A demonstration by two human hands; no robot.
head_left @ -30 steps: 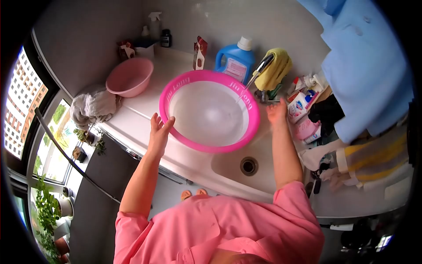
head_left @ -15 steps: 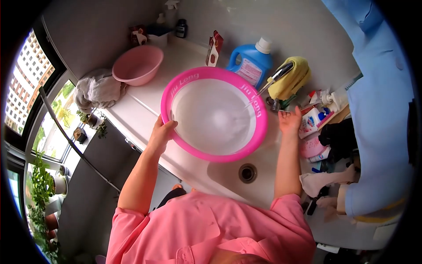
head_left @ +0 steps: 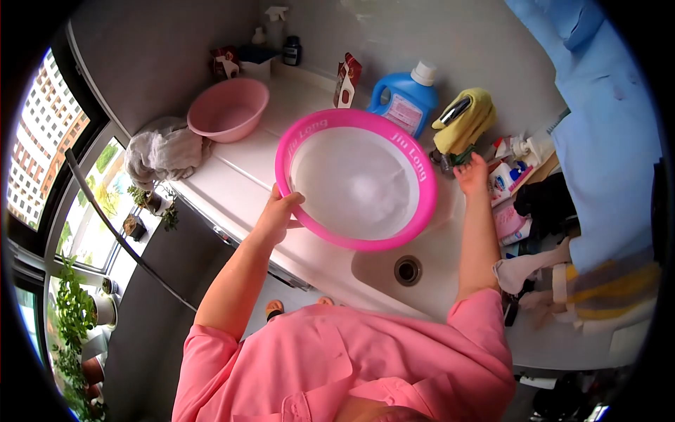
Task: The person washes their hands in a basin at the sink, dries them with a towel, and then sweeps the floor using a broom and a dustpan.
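A large basin point(head_left: 357, 243) with a bright pink rim and whitish water in it rests over the sink area, its right side near the tap. My left hand point(head_left: 280, 211) grips the rim at the lower left, thumb on top and fingers underneath. My right hand point(head_left: 471, 174) is raised by the tap base, right of the basin and apart from it, its fingers spread. A yellow cloth point(head_left: 470, 121) hangs over the tap point(head_left: 455, 111). Below the basin the round drain point(head_left: 408, 271) shows in the sink point(head_left: 376, 276).
A light pink basin point(head_left: 228, 109) and a grey cloth point(head_left: 165, 151) are on the counter's left. A blue detergent bottle point(head_left: 404, 102) and a red carton point(head_left: 346, 81) stand behind. Toiletries point(head_left: 503, 179) crowd the right. Blue clothing point(head_left: 605, 141) hangs at the upper right.
My left hand has closed on the basin's rim. My right hand has moved up to the tap base. The water stream seen earlier no longer shows, and the tap spout has turned away from the basin.
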